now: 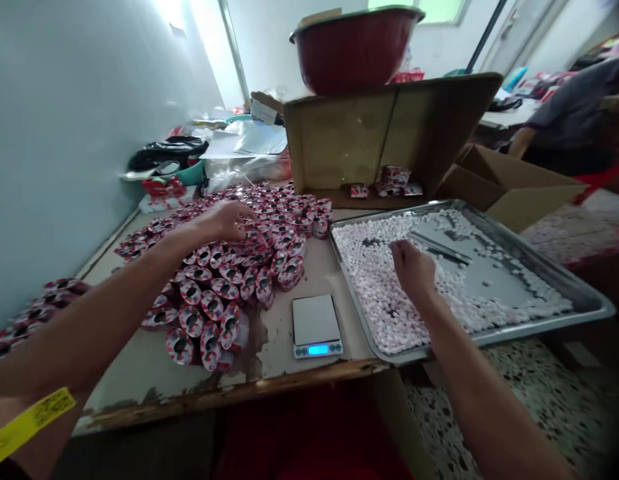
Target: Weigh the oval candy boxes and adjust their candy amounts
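Packets (248,283) at left hand (225,221), pellets (372,283) at right hand (414,268)

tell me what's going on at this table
A person is working with both bare hands. The left hand is at the big pile of red-and-white patterned packets, and the right hand is over the small white pieces in a metal tray. Whether either holds anything is hard to tell. A small scale with a lit display sits between pile and tray. Another person shows at the far right.
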`<state>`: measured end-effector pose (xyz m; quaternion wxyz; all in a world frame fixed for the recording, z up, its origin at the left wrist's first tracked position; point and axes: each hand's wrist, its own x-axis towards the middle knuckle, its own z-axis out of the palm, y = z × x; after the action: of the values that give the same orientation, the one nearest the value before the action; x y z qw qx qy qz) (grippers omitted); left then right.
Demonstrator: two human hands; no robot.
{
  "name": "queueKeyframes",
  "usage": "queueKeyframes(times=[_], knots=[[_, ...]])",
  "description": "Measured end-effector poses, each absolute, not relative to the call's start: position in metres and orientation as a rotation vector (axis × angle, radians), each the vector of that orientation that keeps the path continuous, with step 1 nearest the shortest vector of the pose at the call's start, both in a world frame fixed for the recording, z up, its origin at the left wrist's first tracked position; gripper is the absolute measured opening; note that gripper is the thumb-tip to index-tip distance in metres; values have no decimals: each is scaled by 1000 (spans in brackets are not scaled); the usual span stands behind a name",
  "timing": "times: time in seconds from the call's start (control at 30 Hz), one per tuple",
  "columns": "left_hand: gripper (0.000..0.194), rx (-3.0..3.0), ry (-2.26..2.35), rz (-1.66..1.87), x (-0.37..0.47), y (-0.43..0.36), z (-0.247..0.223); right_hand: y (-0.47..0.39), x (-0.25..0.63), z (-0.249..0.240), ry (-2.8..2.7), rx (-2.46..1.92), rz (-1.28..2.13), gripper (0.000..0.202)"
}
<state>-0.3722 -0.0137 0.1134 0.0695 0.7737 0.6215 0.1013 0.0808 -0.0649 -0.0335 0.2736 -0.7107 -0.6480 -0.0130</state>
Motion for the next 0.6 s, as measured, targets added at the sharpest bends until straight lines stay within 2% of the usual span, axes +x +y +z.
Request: queueKeyframes(times=[0.17, 0.3, 0.4, 0.5, 0.6], knots=[[28, 2268, 1879, 314, -350, -77, 149, -65, 81, -30, -1740, -1921, -50, 32], [28, 2182, 1609, 323, -284, -136, 112, -66, 78, -31, -1700, -1811, 49, 25], [27, 2226, 1520, 229, -236, -159, 64, -67, 73, -29, -1372, -1630, 535, 13], [24, 2322, 1562, 104, -215, -166, 39, -65, 75, -19, -858, -1372, 1108, 20], [25, 2303, 1520, 220, -223, -169, 45, -62, 89, 0, -621, -1281, 1296, 26]])
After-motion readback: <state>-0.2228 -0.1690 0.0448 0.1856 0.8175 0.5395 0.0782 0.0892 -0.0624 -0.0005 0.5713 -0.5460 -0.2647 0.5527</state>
